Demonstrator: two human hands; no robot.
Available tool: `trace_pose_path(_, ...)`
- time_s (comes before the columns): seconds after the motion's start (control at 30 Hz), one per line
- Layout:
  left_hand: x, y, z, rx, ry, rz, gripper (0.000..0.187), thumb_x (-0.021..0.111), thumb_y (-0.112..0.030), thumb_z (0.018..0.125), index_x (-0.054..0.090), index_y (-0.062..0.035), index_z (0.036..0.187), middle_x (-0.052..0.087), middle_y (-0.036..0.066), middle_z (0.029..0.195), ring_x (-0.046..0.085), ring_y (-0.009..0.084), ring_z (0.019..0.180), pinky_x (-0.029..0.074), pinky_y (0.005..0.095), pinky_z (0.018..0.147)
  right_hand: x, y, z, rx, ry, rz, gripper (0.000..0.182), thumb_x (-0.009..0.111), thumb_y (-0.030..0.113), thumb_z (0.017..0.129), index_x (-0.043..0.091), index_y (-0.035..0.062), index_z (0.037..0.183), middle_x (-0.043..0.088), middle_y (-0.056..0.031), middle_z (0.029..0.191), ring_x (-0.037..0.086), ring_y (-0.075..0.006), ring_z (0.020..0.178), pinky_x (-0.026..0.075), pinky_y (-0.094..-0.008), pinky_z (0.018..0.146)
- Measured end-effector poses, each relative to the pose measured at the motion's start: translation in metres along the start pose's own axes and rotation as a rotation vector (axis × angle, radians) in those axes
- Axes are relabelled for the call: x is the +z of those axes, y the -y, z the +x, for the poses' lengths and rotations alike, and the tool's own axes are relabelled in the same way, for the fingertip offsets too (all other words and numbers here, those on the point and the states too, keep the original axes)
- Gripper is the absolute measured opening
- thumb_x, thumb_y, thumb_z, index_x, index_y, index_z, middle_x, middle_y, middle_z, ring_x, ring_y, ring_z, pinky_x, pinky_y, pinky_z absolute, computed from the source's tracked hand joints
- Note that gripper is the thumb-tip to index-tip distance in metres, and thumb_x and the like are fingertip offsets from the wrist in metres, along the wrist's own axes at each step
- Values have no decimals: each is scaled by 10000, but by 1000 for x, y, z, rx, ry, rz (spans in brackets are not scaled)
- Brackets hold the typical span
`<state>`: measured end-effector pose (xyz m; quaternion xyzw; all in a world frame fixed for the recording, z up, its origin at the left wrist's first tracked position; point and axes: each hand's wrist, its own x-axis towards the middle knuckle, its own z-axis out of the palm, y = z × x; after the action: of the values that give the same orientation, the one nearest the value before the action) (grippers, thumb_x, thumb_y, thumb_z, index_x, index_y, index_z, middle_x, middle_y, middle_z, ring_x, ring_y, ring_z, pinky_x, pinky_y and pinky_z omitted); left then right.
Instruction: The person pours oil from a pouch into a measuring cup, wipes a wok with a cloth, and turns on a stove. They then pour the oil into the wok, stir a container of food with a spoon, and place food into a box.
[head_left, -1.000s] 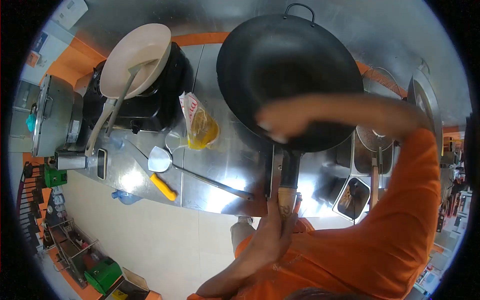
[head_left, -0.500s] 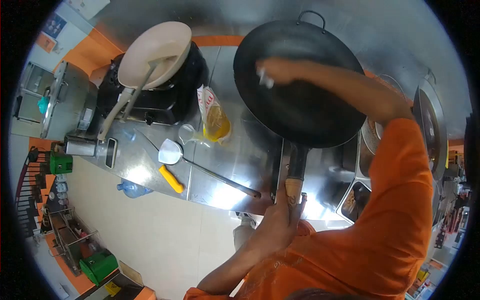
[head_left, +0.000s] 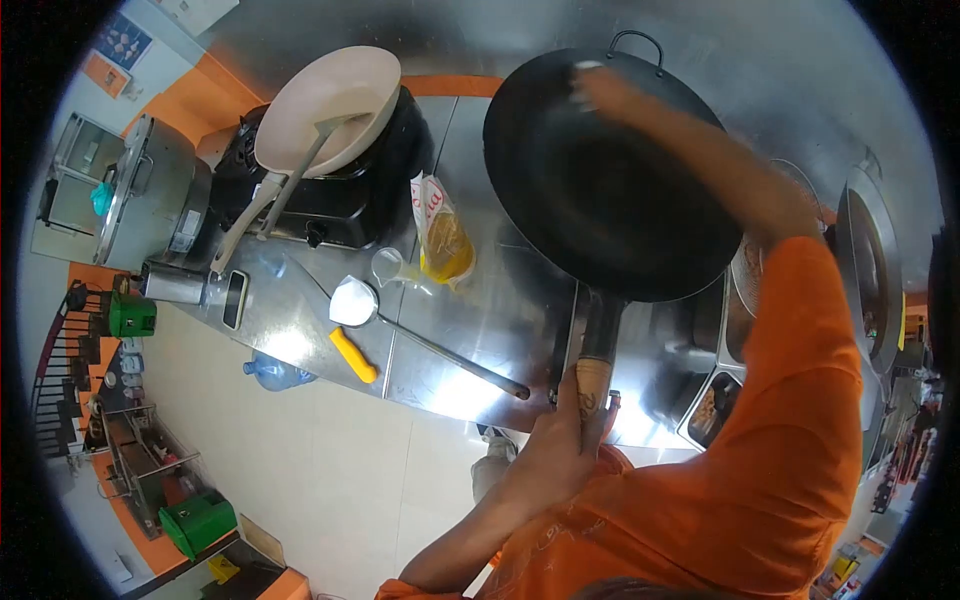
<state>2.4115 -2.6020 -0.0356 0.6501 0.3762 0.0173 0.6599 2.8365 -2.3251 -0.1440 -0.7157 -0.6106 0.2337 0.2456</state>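
A large black wok (head_left: 620, 215) is tilted over the steel counter, its inside facing me. My left hand (head_left: 572, 435) is wrapped round the wooden end of the wok's handle (head_left: 594, 375). Inside the wok, near its upper rim, my right hand (head_left: 608, 95) presses a small white cloth or paper (head_left: 583, 80) against the surface; the hand is slightly blurred. To the left of the wok stand a bag of yellow oil (head_left: 446, 245) and a small clear cup (head_left: 390, 266). A long-handled metal ladle (head_left: 354, 302) lies on the counter, with a yellow-handled knife (head_left: 353, 355) beside it.
A pale pan (head_left: 325, 105) with a spatula in it sits on a black gas stove (head_left: 345, 205). A phone (head_left: 235, 300) and a metal container (head_left: 172, 282) are at the counter's left. Food trays (head_left: 712, 408), a strainer (head_left: 748, 275) and another wok (head_left: 865, 260) are at the right.
My right hand has moved up inside the wok with the white cloth or paper, toward the upper rim. My left hand keeps its hold. The whole view has shifted slightly.
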Motion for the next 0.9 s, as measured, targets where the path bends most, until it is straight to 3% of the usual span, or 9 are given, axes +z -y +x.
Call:
trace_pose_path(0.07, -3, -2, -2, -83, 31, -17, 559, 465, -201, 984, 201, 31, 1420, 638, 280, 985, 653, 395, 938, 497, 434, 810, -35, -78, -60, -79, 42, -671, 321, 634, 234, 840, 645, -21, 1035, 662, -183, 1031, 639, -340, 1016, 531, -427, 808)
trace_pose_path(0.1, -3, 2, -1, -79, 30, -21, 559, 465, -201, 984, 201, 31, 1420, 638, 280, 985, 653, 395, 938, 497, 434, 810, -20, 4, -120, 202, 252, -957, 313, 650, 223, 818, 660, -16, 1019, 657, -197, 1046, 630, -324, 1066, 521, -424, 865)
trace_pose_path(0.13, 0, 7, 2, 3, -4, -33, 567, 466, -240, 992, 201, 66, 1389, 625, 321, 902, 645, 449, 871, 495, 476, 743, -4, 22, -156, -274, 559, -1167, 312, 662, 175, 791, 656, -20, 1034, 655, -211, 1043, 640, -307, 1059, 509, -389, 909)
trace_pose_path(0.33, 3, -5, -2, -76, 28, 23, 528, 460, -184, 980, 227, 37, 1399, 636, 303, 985, 638, 440, 944, 492, 465, 800, 77, 71, -94, -352, 502, 40, 192, 560, 89, 865, 543, 25, 1045, 625, -171, 964, 618, -317, 854, 501, -416, 783)
trace_pose_path(0.53, 8, 8, -4, 90, -41, -12, 584, 459, -272, 1000, 193, 110, 1352, 608, 364, 794, 645, 487, 758, 497, 499, 640, 35, -3, -127, 167, 109, -734, 335, 582, 179, 863, 544, -47, 1107, 608, -252, 1121, 611, -340, 1074, 483, -456, 879)
trace_pose_path(0.6, 6, 8, 2, 106, -57, -1, 585, 461, -267, 999, 192, 115, 1351, 606, 368, 793, 643, 492, 759, 498, 498, 638, 42, 87, -172, -123, 720, -840, 359, 605, 187, 853, 533, -42, 1120, 616, -242, 1087, 616, -350, 1039, 471, -461, 888)
trace_pose_path(0.73, 7, -5, -4, -4, -8, 73, 578, 468, -237, 984, 199, 94, 1375, 595, 366, 939, 627, 479, 881, 491, 497, 736, 73, 98, -114, -390, 522, -115, 356, 619, 124, 816, 557, 1, 1145, 622, -244, 1118, 618, -363, 1036, 493, -440, 852)
trace_pose_path(0.8, 5, -8, -3, -67, -9, 89, 574, 475, -208, 971, 210, 68, 1399, 588, 357, 1089, 610, 466, 1001, 483, 493, 820, 76, -20, -15, -440, 284, -605, 257, 576, 158, 881, 551, 1, 1083, 623, -212, 1067, 622, -340, 995, 490, -447, 837)
trace_pose_path(0.9, 4, 4, -6, -39, 13, 89, 568, 472, -205, 973, 215, 75, 1395, 600, 342, 1065, 623, 455, 972, 486, 480, 817, 14, -4, -110, 50, 116, -762, 298, 560, 162, 879, 565, 0, 1129, 621, -213, 1094, 620, -335, 1033, 496, -444, 840)
